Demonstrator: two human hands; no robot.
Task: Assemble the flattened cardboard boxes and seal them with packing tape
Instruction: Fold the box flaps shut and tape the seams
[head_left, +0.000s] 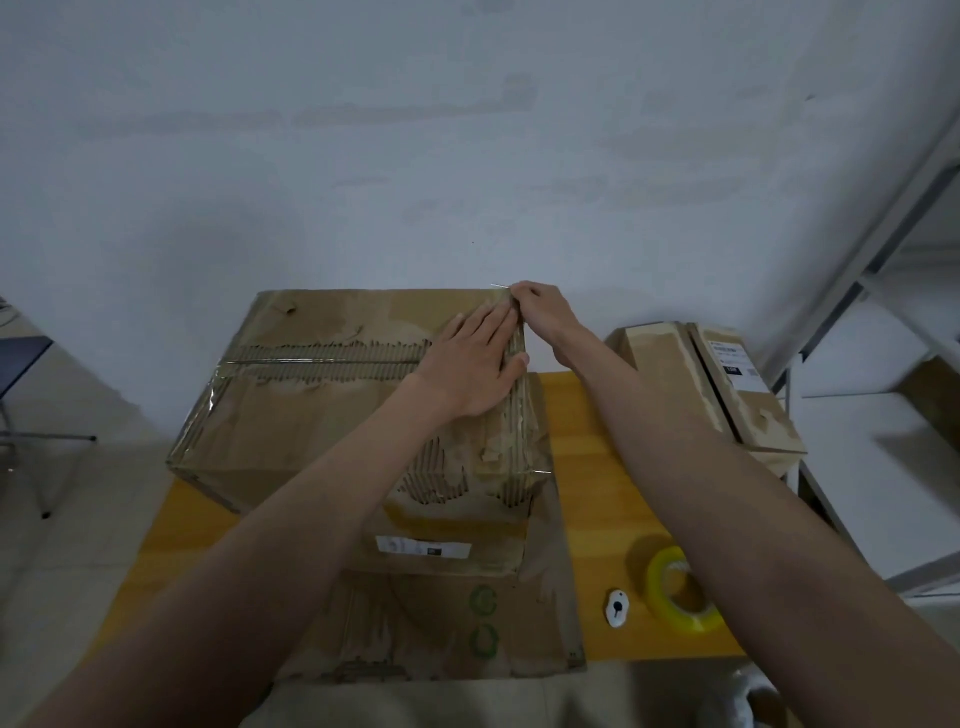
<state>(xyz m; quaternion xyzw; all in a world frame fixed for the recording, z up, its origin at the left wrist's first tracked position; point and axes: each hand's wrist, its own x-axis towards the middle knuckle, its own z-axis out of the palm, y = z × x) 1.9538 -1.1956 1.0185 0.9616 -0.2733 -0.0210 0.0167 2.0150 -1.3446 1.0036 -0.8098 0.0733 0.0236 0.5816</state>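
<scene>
A worn brown cardboard box stands assembled on the yellow table, its top flaps closed and clear tape along the seams. My left hand lies flat, fingers together, on the box top by its right edge. My right hand pinches the end of a clear tape strip at the far right corner of the box. A roll of yellowish packing tape lies on the table near my right forearm. A flattened cardboard sheet lies under the box at the near edge.
A small white cutter sits left of the tape roll. A second taped box with a shipping label stands at the table's right end. White shelving is at the right, a chair at the left, a wall behind.
</scene>
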